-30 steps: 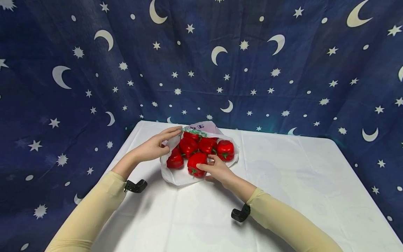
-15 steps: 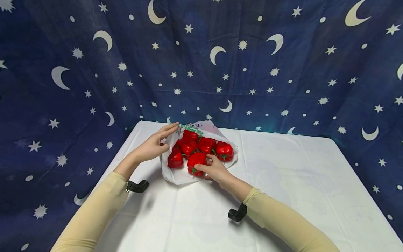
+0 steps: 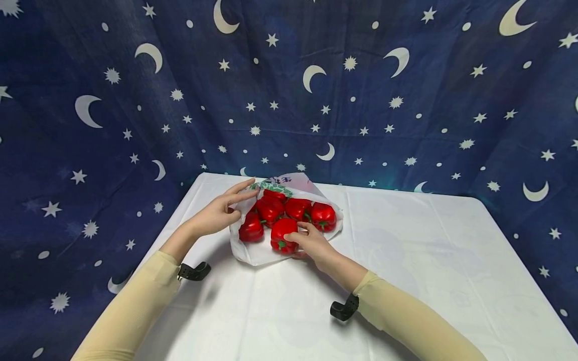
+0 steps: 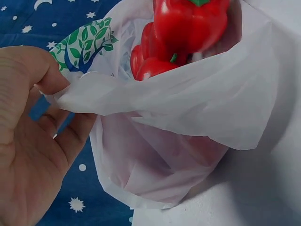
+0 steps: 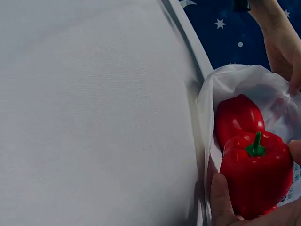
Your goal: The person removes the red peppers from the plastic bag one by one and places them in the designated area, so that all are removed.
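A white plastic bag (image 3: 259, 258) with green leaf print lies on its side, its mouth toward me, with several red bell peppers inside. My left hand (image 3: 217, 213) pinches the rim of the bag (image 4: 188, 103) at its left, thumb and finger on the folded edge in the left wrist view. At the bag's mouth, my right hand (image 3: 313, 245) grips the front bell pepper (image 3: 282, 234) between thumb and fingers. Its green stem faces me. In the right wrist view this pepper (image 5: 256, 179) sits in front of another red pepper (image 5: 239, 117).
The table (image 3: 406, 260) has a white cloth, and its far edge lies just behind the bag. A dark blue curtain (image 3: 289, 100) with moons and stars hangs behind and at the sides. Each wrist wears a black camera band.
My left fingers have spread a little apart at the bag's edge. The gripped pepper has shifted slightly right with my right hand. The other peppers lie nearly as before.
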Demonstrator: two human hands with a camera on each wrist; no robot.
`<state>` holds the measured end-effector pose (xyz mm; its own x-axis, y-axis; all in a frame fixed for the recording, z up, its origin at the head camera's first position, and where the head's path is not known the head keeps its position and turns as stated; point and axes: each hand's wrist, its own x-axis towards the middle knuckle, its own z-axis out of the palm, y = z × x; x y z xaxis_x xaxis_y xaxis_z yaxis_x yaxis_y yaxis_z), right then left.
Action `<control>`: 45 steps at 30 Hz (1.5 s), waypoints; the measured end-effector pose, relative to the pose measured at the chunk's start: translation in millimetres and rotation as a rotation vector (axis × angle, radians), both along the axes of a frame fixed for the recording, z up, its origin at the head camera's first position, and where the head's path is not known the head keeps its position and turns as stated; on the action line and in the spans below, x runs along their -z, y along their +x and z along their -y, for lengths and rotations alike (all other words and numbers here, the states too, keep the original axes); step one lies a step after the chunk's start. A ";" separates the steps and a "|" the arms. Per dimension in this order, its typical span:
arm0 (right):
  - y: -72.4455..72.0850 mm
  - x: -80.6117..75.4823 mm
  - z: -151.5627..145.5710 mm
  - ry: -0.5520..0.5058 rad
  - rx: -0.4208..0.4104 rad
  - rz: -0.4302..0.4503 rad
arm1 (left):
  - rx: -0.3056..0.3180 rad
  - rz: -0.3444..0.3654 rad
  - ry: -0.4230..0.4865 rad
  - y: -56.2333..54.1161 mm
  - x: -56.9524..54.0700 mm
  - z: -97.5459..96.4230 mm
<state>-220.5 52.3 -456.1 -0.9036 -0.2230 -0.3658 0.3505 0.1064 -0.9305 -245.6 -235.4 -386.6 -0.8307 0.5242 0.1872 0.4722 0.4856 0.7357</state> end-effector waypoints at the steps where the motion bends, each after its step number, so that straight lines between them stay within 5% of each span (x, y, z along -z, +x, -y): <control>1: 0.7 -0.4 -2.1 -0.019 -0.001 0.005 | 0.002 -0.002 -0.004 1.0 0.0 0.7; 18: 9.2 -16.9 -58.5 -0.280 -0.033 -0.018 | 0.032 0.020 -0.030 12.7 0.6 17.5; 34: 5.2 -26.4 -111.8 -0.288 -0.044 -0.072 | -0.012 0.043 -0.008 12.3 -1.4 15.7; 45: -5.2 -34.2 -160.6 -0.296 0.048 -0.144 | -0.004 0.032 0.007 10.3 -2.1 12.2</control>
<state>-225.8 212.9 -421.9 -0.9534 -0.2565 -0.1590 0.2110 -0.1898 -0.9589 -235.3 -247.6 -384.5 -0.8387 0.5194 0.1640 0.4463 0.4827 0.7535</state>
